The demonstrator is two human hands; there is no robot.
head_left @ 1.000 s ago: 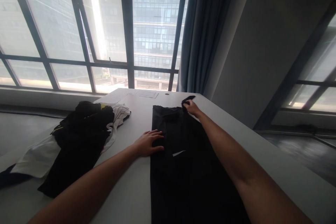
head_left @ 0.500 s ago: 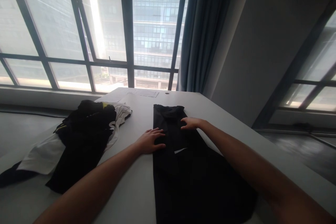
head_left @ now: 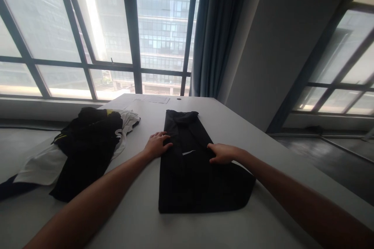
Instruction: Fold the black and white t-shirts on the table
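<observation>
A wide, dark-framed window (head_left: 163, 27) stands beyond the far edge of the white, smooth worktop (head_left: 239, 128). Toward the worktop's left edge lies a loose heap of black and white fabric clothes (head_left: 87, 144), with small yellow patches. The black, smooth fabric garment (head_left: 204, 186) lies at the middle of the worktop, apart from the heap; its narrower, bunched end points to the far edge, and its broader end spreads toward the near edge, flaring out on the right. The right hand (head_left: 224, 153) rests on its right side, thumb and fingers bent at the cloth; whether they pinch it cannot be told. The left hand (head_left: 157, 144) is unclenched on the opposite side, fingers slightly spread, thumb over the fabric. The step in hand looks like steadying and straightening the two long sides; from here, a move of the cloth would call for a firm hold on both sides and care with the flared corner. Pale paper sheets (head_left: 159, 100) lie near the far edge, and a small white mark (head_left: 188, 152) shows between the hands.
</observation>
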